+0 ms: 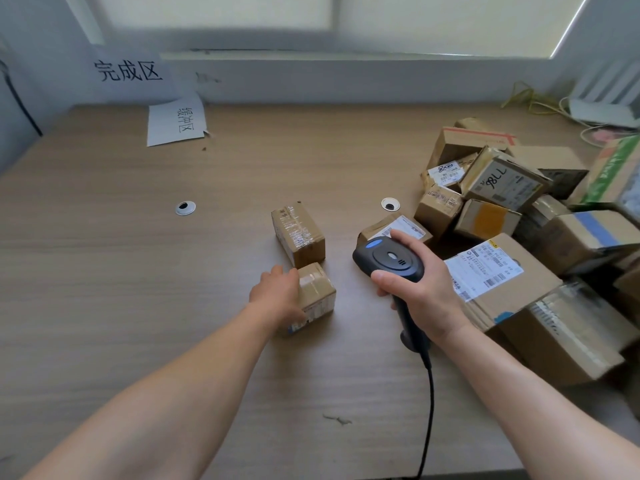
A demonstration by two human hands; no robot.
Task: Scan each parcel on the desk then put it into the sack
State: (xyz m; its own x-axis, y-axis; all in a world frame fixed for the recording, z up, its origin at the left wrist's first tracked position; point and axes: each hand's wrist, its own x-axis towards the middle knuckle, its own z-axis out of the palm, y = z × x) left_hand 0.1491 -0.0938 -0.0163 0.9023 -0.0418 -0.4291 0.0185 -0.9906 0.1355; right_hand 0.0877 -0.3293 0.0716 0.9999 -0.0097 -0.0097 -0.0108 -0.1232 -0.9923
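The left hand (pixel 278 295) is wrapped over a small box (pixel 313 299) on the desk (pixel 138 271), just beside another box (pixel 298 233); the right hand (pixel 420 289) is clamped on the scanner (pixel 389 259). If the label faces sideways (it seems to), the scan could miss, and no sack is in view

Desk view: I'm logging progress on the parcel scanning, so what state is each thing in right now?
Left hand: on the small parcel, fingers around its side.
Small parcel: resting on the desk.
Right hand: gripping the scanner.
Taped parcel: on the desk, untouched.
Parcel pile: heaped at the right, untouched.
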